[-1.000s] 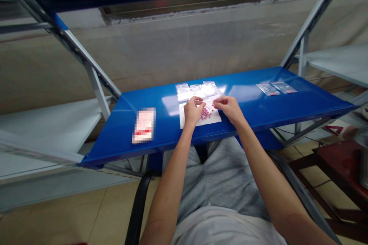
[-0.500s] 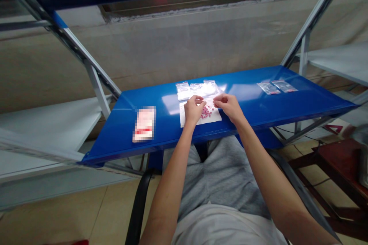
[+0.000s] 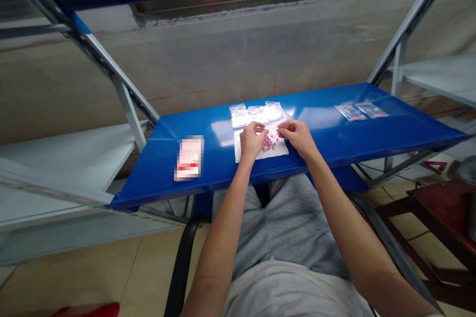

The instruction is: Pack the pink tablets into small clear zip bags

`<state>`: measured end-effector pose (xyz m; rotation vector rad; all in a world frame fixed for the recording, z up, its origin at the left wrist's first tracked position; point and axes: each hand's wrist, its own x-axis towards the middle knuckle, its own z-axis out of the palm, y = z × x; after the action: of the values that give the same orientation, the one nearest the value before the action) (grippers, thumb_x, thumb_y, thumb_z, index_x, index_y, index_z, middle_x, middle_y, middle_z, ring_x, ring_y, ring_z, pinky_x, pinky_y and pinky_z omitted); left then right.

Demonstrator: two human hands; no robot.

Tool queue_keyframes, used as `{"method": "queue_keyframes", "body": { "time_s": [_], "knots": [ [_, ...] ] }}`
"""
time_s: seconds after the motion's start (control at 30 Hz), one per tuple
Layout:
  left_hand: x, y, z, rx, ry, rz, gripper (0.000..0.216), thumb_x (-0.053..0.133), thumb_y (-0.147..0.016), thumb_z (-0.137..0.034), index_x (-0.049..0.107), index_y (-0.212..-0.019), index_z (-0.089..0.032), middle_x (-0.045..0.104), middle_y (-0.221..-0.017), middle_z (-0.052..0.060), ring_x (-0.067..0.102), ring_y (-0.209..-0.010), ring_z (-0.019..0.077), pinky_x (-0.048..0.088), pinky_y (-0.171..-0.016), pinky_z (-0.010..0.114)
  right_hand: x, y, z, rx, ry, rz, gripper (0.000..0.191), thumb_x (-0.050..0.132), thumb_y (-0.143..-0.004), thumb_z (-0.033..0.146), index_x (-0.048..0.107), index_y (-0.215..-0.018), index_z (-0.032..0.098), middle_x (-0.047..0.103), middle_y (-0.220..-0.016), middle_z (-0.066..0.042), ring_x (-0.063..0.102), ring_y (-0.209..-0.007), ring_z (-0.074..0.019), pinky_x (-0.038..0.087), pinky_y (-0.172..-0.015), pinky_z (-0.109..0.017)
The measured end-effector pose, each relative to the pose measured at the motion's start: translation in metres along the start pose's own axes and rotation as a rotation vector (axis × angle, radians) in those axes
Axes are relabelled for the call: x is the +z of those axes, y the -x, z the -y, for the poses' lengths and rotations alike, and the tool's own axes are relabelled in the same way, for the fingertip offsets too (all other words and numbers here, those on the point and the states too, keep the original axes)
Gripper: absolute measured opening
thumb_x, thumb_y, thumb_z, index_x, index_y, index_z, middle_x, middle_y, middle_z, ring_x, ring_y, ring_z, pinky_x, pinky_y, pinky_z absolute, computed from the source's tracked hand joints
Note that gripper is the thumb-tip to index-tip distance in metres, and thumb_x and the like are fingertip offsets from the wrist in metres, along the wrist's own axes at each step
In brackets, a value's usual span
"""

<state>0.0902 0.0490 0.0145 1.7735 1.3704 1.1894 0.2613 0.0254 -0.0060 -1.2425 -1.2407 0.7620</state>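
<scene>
A loose heap of small pink beads lies on a white sheet near the front edge of the blue table. My left hand is at the heap's left side, thumb and fingertips drawn together; whatever they may hold is too small to make out. Just right of the beads, my right hand is curled in a pinch, with something tiny and pinkish at the fingertips that I cannot name. A narrow gap separates the two hands. Behind them lie clear zip bags along the sheet's far edge.
Two flat zip bags, a left one and a right one, lie at the table's right with reddish contents. A blurred-out pink and white rectangle is on the left. Metal frame posts flank the blue tabletop.
The whole view has shifted slightly to the right and up. Both hands keep nearly the same pinched pose over the beads. A red object shows more at the lower left floor.
</scene>
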Motion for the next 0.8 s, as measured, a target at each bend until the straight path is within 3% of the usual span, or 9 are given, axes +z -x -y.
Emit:
{"method": "queue_keyframes", "body": {
  "time_s": [0.5, 0.8],
  "knots": [
    [0.0017, 0.0017, 0.0017, -0.012, 0.007, -0.007, 0.010, 0.076, -0.082, -0.018, 0.070, -0.088, -0.022, 0.079, -0.089, 0.003, 0.075, -0.085, 0.0186, 0.054, -0.081, 0.027, 0.0047, 0.0017, 0.0025, 0.037, -0.076, 0.008, 0.020, 0.071, -0.074, 0.034, 0.069, -0.089, 0.021, 0.073, -0.075, -0.003, 0.071, -0.071, -0.0200, 0.062, -0.074, -0.036],
    [0.0028, 0.0026, 0.0006, -0.009, 0.039, -0.022, 0.009, 0.074, -0.084, -0.018, 0.069, -0.090, -0.023, 0.079, -0.088, 0.002, 0.076, -0.085, 0.0185, 0.055, -0.082, 0.028, 0.0047, 0.0040, 0.0055, -0.015, -0.012, 0.013, 0.036, 0.078, -0.065, 0.030, 0.066, -0.098, 0.021, 0.076, -0.081, -0.003, 0.071, -0.071, -0.0208, 0.060, -0.075, -0.037]
  ]
}}
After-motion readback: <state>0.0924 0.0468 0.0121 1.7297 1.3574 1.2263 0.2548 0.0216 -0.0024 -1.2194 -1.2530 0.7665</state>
